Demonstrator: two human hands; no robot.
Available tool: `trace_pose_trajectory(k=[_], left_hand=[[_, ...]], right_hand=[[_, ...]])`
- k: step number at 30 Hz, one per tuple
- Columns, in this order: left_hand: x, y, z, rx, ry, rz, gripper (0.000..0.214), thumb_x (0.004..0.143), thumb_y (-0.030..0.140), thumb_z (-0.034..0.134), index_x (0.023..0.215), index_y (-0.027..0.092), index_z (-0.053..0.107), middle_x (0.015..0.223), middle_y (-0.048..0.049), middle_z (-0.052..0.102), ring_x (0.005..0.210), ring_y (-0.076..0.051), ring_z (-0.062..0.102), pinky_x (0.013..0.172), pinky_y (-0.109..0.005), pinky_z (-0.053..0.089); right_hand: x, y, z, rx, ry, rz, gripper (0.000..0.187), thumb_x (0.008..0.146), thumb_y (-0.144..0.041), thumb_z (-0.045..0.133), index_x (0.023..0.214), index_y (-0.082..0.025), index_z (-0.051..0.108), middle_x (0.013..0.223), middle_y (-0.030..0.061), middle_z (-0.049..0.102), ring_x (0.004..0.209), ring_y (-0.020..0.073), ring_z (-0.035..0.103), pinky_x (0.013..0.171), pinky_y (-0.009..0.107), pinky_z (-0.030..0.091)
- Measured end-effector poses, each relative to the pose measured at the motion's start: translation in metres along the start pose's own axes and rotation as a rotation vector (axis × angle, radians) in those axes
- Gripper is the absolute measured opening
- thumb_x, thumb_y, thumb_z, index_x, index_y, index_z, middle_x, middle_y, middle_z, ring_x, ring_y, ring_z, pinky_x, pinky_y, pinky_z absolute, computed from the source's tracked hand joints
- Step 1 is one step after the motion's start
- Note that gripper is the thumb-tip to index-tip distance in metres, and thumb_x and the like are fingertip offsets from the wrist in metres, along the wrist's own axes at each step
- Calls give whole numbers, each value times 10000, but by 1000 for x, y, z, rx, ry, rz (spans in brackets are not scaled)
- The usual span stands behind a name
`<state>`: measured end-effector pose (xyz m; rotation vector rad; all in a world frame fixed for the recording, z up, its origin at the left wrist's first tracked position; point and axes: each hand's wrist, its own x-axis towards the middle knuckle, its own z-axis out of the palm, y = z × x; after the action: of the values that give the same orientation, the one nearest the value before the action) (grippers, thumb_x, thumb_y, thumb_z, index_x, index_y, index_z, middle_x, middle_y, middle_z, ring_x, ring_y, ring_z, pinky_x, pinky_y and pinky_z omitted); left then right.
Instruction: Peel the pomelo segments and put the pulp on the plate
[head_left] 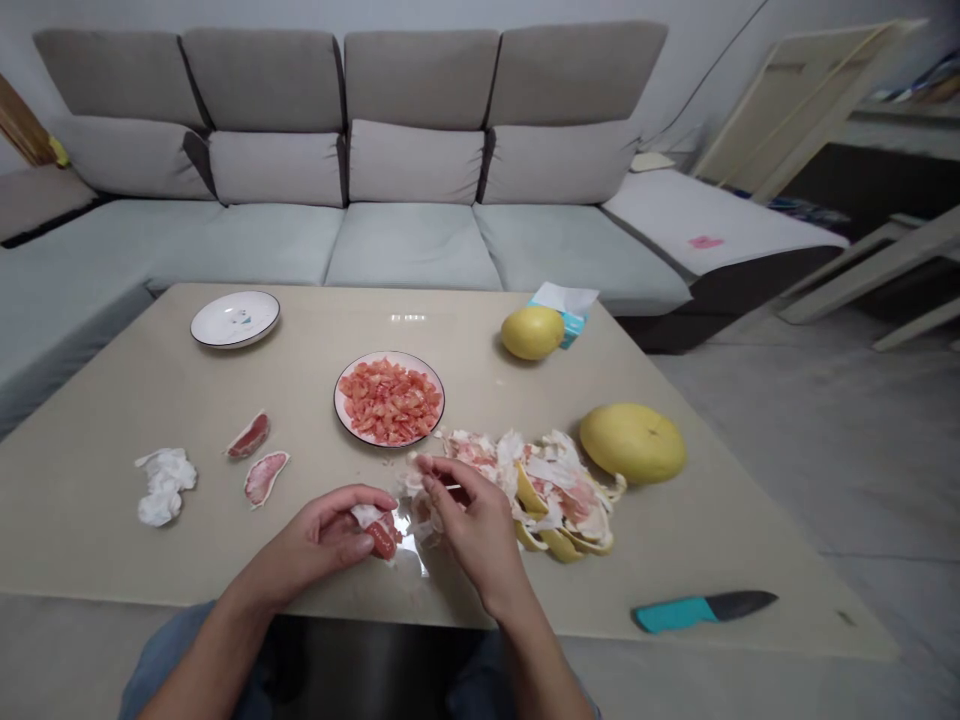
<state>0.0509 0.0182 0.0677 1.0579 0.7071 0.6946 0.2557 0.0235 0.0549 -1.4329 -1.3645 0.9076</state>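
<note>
My left hand (330, 535) grips a partly peeled pomelo segment (384, 538), its red flesh facing right and white membrane on top. Thumb and forefinger of my right hand (472, 520) are pinched on a small whitish scrap, apparently a piece of membrane (415, 460). Just beyond both hands, a dark-rimmed plate (337, 405) holds a heap of red pomelo flesh (390, 400). Two pomelo segments (266, 478) with their skin on lie left of that plate. Beside my right hand spreads a pile of peel and membrane (559, 490).
A whole yellow pomelo (634, 442) sits beyond the peel pile, another yellow fruit (532, 333) by a tissue pack (574, 310). A knife with a teal handle (679, 613) lies near the right front edge. At left are crumpled tissue (165, 487) and a white plate (217, 325).
</note>
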Motion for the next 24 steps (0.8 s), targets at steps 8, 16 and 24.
trace_pose_trajectory(k=[8, 16, 24], left_hand=[[5, 1, -4, 31, 221, -41, 223, 831, 333, 669, 964, 154, 674, 712, -22, 649, 724, -136, 573, 736, -249, 430], [9, -1, -3, -112, 337, -131, 232, 817, 366, 677, 868, 143, 642, 709, -9, 602, 646, -109, 539, 611, -230, 480], [13, -9, -6, -247, 456, -62, 216, 792, 325, 717, 801, 139, 607, 768, -21, 634, 694, -94, 579, 694, -223, 504]], right_hand=[[2, 14, -3, -643, -74, -43, 366, 906, -186, 452, 1223, -152, 631, 984, 129, 741, 870, 256, 688, 726, 323, 487], [2, 13, -5, -696, -26, -126, 203, 829, -165, 544, 925, -180, 721, 913, 114, 699, 861, 268, 642, 728, 349, 474], [-9, -3, 18, -190, -181, -110, 151, 864, -241, 568, 824, -195, 706, 771, 38, 703, 712, 185, 629, 663, 280, 468]])
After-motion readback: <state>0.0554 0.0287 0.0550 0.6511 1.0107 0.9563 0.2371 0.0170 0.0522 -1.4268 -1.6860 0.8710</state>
